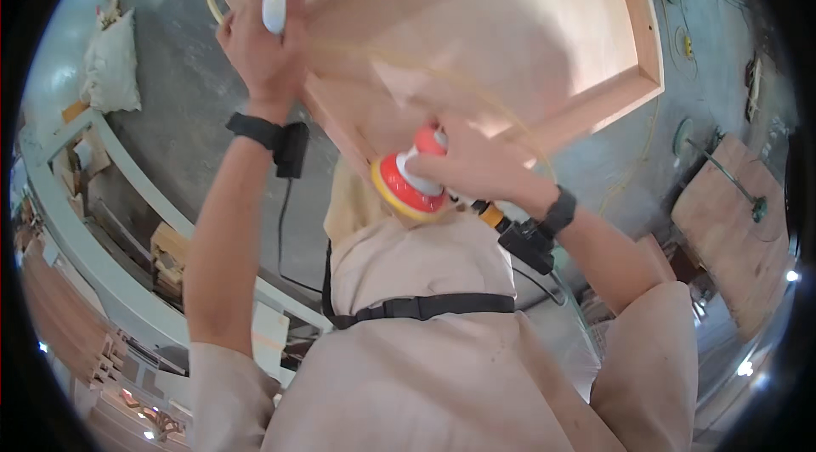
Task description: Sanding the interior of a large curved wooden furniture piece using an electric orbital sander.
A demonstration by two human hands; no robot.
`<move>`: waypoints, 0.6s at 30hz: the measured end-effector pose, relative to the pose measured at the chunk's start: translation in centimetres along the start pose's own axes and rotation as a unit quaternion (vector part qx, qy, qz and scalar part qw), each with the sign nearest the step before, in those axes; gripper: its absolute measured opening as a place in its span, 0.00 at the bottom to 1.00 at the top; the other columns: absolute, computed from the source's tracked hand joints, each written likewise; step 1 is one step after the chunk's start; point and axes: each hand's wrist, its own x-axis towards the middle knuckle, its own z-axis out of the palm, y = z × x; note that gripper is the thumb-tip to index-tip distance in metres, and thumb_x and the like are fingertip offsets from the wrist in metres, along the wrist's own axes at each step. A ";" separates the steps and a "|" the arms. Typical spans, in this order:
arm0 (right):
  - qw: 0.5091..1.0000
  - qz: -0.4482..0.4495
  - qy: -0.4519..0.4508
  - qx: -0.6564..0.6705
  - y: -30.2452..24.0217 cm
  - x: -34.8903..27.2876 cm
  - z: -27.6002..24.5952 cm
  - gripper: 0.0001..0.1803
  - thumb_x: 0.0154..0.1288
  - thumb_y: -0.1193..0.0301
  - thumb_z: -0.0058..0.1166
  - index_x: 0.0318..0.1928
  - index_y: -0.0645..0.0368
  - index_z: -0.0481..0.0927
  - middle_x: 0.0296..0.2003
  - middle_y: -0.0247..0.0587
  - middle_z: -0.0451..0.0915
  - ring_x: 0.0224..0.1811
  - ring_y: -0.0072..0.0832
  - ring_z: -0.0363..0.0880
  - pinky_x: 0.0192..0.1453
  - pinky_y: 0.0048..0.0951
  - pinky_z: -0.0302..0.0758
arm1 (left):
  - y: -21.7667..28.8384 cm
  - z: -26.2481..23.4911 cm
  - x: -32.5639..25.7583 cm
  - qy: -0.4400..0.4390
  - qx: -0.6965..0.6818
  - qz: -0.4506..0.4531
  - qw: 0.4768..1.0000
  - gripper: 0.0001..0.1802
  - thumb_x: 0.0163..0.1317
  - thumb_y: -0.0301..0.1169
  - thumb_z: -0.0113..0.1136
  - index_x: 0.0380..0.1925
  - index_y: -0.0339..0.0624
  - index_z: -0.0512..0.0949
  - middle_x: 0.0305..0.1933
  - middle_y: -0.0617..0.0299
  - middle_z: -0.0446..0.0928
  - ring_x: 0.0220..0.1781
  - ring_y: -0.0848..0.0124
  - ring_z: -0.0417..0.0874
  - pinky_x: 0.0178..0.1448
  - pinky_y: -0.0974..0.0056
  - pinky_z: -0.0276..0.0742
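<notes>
A pale wooden panel with a raised rim (595, 104), like a shallow tray or drawer, is tilted in front of me. My left hand (268, 53) grips its left rim, fingers over the edge. A white oval piece (274, 10) shows at that hand's fingers; whether it is held or worn I cannot tell. My right hand (480, 159) is wrapped round a red and grey orbital sander (410, 180) with a yellow-edged pad. The sander is turned on its side against the near rim, close to my apron. Its exact contact with the wood is hidden.
A thin yellow hose (484, 95) loops across the panel. At left stand a pale green metal frame (144, 163) and a white sack (112, 65). Wooden boards (735, 231) lie at right, beside a green-based stand (722, 165). Black cables hang from both wrists.
</notes>
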 end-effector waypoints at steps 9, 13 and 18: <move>0.975 -0.222 0.017 -0.020 1.2 1.5 2.8 0.24 0.82 0.60 0.52 0.66 0.63 0.83 0.65 0.58 0.84 0.71 0.51 0.79 0.78 0.46 0.71 | 0.9 -0.9 0.4 -0.045 0.032 -0.016 0.998 0.15 0.56 0.37 0.74 0.40 0.46 0.82 0.42 0.51 0.83 0.50 0.46 0.80 0.63 0.43 0.69; 0.982 0.077 0.041 -0.165 1.4 -0.2 4.2 0.41 0.84 0.41 0.36 0.72 0.67 0.75 0.68 0.71 0.77 0.76 0.62 0.73 0.79 0.50 0.70 | 1.1 -0.7 0.1 -0.013 -0.038 -0.012 0.999 0.16 0.63 0.44 0.74 0.40 0.46 0.81 0.40 0.51 0.81 0.47 0.49 0.83 0.66 0.45 0.71; 0.974 0.104 0.084 -0.184 0.8 2.4 5.2 0.36 0.83 0.48 0.41 0.65 0.72 0.80 0.57 0.68 0.85 0.65 0.57 0.83 0.71 0.50 0.77 | 1.6 -3.2 0.7 -0.037 -0.083 -0.033 0.995 0.16 0.60 0.36 0.71 0.46 0.43 0.80 0.44 0.55 0.81 0.54 0.55 0.83 0.71 0.47 0.70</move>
